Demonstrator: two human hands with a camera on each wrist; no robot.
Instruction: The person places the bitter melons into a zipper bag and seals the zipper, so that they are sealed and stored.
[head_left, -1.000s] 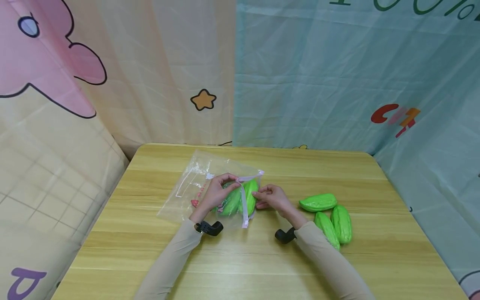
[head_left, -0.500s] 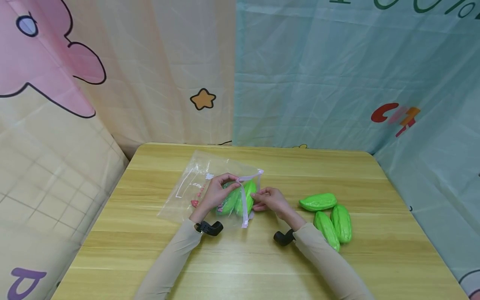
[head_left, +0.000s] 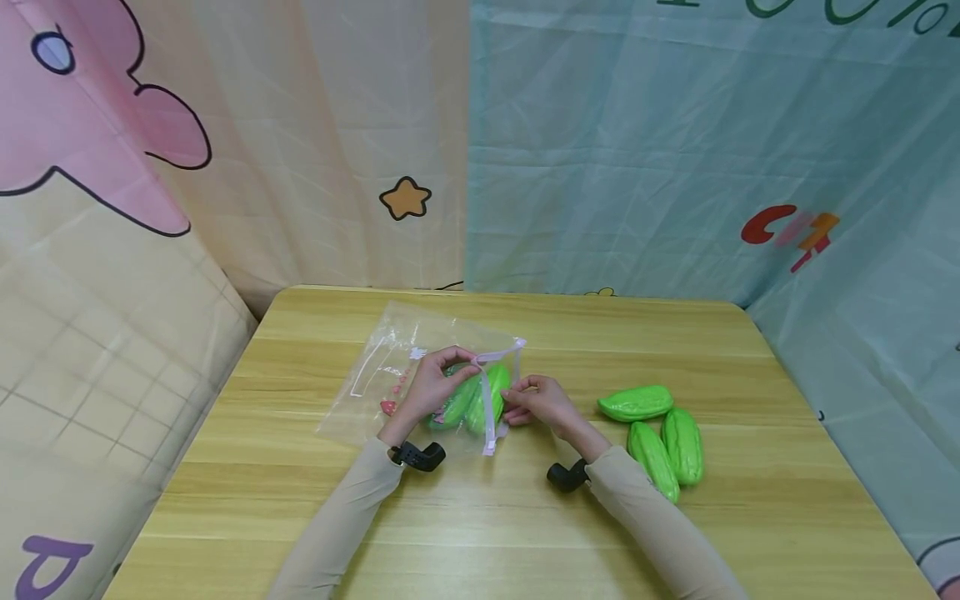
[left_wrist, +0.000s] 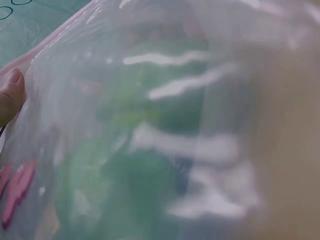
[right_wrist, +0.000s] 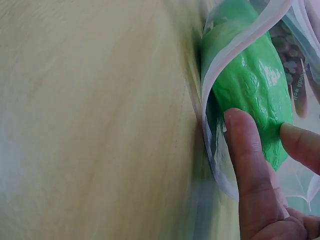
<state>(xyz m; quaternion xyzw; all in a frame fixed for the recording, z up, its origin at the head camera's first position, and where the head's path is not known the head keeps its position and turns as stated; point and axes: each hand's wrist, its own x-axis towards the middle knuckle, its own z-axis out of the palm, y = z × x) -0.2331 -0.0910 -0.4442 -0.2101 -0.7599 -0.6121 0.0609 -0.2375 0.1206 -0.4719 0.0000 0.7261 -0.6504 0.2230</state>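
On the tabletop lies a clear zip bag [head_left: 382,354] with a pale pink mouth strip, its mouth toward the right. My left hand [head_left: 429,390] pinches the upper edge of that mouth, holding it raised. Inside, seen through the plastic, is one green bitter melon [head_left: 455,405]. Beside it a second bitter melon [right_wrist: 252,82] lies within the mouth; my right hand [head_left: 545,402] pinches its near end between thumb and finger. In the left wrist view, the thumb [left_wrist: 11,97] presses the bag's edge, and the melons show only as blurred green through the film.
Three more green bitter melons, among them one lying crosswise [head_left: 636,403], sit together on the wooden table [head_left: 480,533] near my right forearm. Printed curtains [head_left: 600,167] hang behind the table and along its sides.
The bitter melon in my right hand has slid slightly left, further into the bag, and the right hand has followed. My left hand keeps its place on the mouth edge.
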